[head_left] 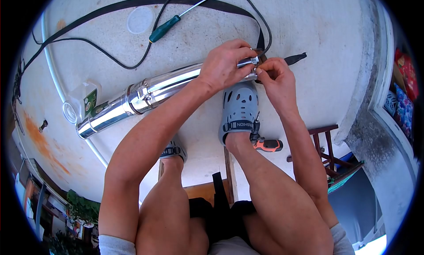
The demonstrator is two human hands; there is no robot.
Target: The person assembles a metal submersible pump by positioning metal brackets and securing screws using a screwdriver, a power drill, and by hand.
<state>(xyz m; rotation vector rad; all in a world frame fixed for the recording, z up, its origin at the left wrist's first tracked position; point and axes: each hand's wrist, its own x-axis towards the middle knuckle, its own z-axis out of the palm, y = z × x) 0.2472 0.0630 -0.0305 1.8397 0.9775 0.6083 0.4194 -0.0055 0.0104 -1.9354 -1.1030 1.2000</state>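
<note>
Polished metal cylinder (170,88) lying aslant on the concrete floor (185,49), its far right end sitting just beyond the right shoe (240,105). Left hand (224,65) bending over that end, thumb and fingers curling closed on the metal. Right hand (278,81) pinching at the end fitting, thumb and forefinger nearly meeting; cannot tell what, if anything, is between the tips. Clear container (85,93) standing or lying beside the near left end, showing a green label (90,101), print too small to read. Right shoe's strap reading "FASHION"; left shoe (173,150) showing only "FA". Green-handled screwdriver (165,28) lying beyond, touching a black cable (137,64), near a round translucent disc (140,20). Orange-and-black tool (267,145) resting beside the right shoe, no brand legible.
</note>
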